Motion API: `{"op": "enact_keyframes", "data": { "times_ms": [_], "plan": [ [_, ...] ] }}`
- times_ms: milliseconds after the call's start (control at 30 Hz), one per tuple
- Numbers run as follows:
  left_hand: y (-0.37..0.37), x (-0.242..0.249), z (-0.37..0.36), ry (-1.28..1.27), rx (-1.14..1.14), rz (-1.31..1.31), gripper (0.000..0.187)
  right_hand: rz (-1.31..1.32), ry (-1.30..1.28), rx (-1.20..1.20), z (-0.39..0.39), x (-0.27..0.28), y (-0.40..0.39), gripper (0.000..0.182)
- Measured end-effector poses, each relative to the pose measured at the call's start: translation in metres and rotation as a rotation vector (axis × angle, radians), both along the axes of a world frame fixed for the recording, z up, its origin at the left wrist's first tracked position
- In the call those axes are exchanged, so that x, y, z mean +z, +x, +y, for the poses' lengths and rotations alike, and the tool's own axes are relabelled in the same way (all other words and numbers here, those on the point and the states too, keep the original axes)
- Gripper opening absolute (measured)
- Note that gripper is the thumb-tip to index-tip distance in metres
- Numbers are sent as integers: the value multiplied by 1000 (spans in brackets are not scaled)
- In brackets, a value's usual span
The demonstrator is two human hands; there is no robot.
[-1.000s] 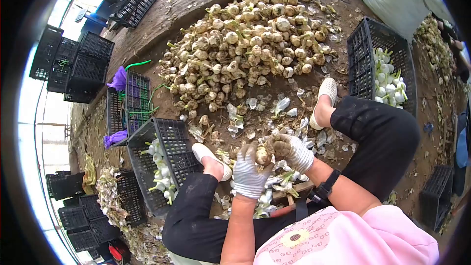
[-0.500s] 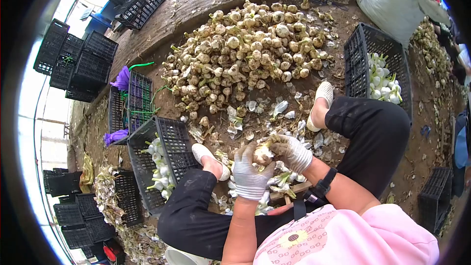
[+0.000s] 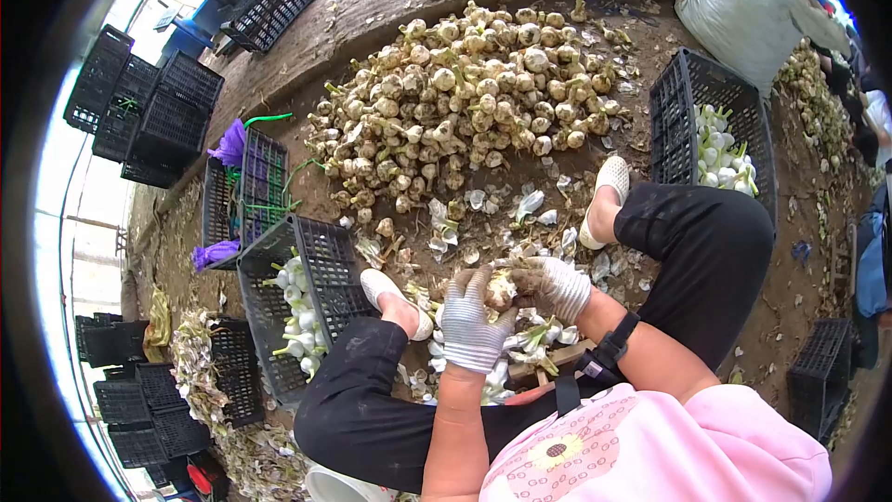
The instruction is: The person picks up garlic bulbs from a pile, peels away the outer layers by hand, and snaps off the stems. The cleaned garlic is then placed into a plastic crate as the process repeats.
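Note:
Between my two gloved hands, low in the middle of the view, is a garlic bulb (image 3: 500,290) with some of its outer skin off. The fingers of my left hand (image 3: 474,321) wrap its left side. My right hand (image 3: 555,288) closes on its right side, at the root or stem end; which end is unclear. Under my hands lie peeled skins and pale stems (image 3: 534,346). Beyond them rises a large heap of unpeeled garlic bulbs (image 3: 465,98).
A black crate (image 3: 325,265) with white bulbs stands by my left leg, another (image 3: 674,121) by my right knee. A white sack (image 3: 743,14) is at the upper right. Stacked crates (image 3: 172,121) stand at the left. A wooden piece (image 3: 569,356) lies below my right hand.
The bulb looks slightly turned between my hands, and my right hand has shifted a little. The whole view has moved slightly. Both hands keep their hold.

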State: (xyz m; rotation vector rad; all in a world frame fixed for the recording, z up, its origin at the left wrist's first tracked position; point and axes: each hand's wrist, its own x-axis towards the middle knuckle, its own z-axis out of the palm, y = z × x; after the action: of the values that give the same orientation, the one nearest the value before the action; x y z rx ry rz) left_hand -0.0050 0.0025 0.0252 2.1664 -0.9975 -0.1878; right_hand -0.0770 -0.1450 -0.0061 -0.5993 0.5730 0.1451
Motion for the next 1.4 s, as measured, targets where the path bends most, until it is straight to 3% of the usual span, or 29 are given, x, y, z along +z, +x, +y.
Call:
{"op": "enact_keyframes", "data": {
  "times_ms": [167,200,233,300,333,367,433,500,533,567,633,700,767,800,833,900,1033,1100,1167,1200,1233,1300,1400],
  "plan": [
    [3,9,4,-133,20,193,56,-46,-221,171,-1,-14,1,26],
    [9,-2,4,-162,58,175,41,-80,-257,202,1,-9,3,25],
    [3,-9,6,-399,211,747,28,-82,-427,278,1,-3,2,24],
    [8,-14,16,-525,311,1308,23,-91,-767,432,2,16,2,21],
    [9,-31,18,-819,330,1614,30,-251,-947,255,12,5,-1,22],
    [7,-38,21,-877,372,1696,34,-214,-830,239,14,3,-3,22],
    [8,-36,19,-883,278,1603,36,-141,-605,200,14,11,-2,21],
    [3,-29,10,-849,312,1502,35,-134,-565,165,6,14,-4,20],
    [3,-25,6,-833,323,1446,34,-116,-443,39,3,4,-4,20],
    [8,-41,6,-604,441,1158,36,-99,-321,-87,0,-4,-5,20],
    [-2,-44,5,-543,353,883,46,11,-345,-277,-5,-3,-5,18],
    [-20,-45,-6,-419,274,715,60,-85,-433,-89,-6,2,-10,19],
    [-26,-53,-16,-649,365,982,59,-106,-262,36,15,-17,-16,21],
    [-19,-40,-14,-686,476,978,49,-139,-344,59,25,-17,-15,21],
    [-10,-46,-11,-721,533,1064,39,-124,-207,15,28,-15,-15,21],
    [-3,-56,-15,-886,547,1039,40,-35,-157,-7,22,-6,-6,23],
    [8,-30,-22,-1185,540,1336,42,-94,266,-437,2,-22,8,19],
    [29,-23,2,-1351,401,1579,34,-143,192,-605,-37,-30,5,29],
    [44,-32,30,-1274,403,1439,58,-24,-53,-394,-42,12,6,39],
    [44,-29,27,-1242,476,1358,64,-113,-353,213,-49,-56,-3,51],
    [41,-24,22,-1210,546,1279,69,-195,-687,270,-19,-9,-3,62],
    [30,-16,9,-1214,348,1239,76,-205,-656,371,4,-10,-6,66],
    [4,-42,5,-846,239,920,80,-200,-256,185,12,-1,0,64]
  ]
}}
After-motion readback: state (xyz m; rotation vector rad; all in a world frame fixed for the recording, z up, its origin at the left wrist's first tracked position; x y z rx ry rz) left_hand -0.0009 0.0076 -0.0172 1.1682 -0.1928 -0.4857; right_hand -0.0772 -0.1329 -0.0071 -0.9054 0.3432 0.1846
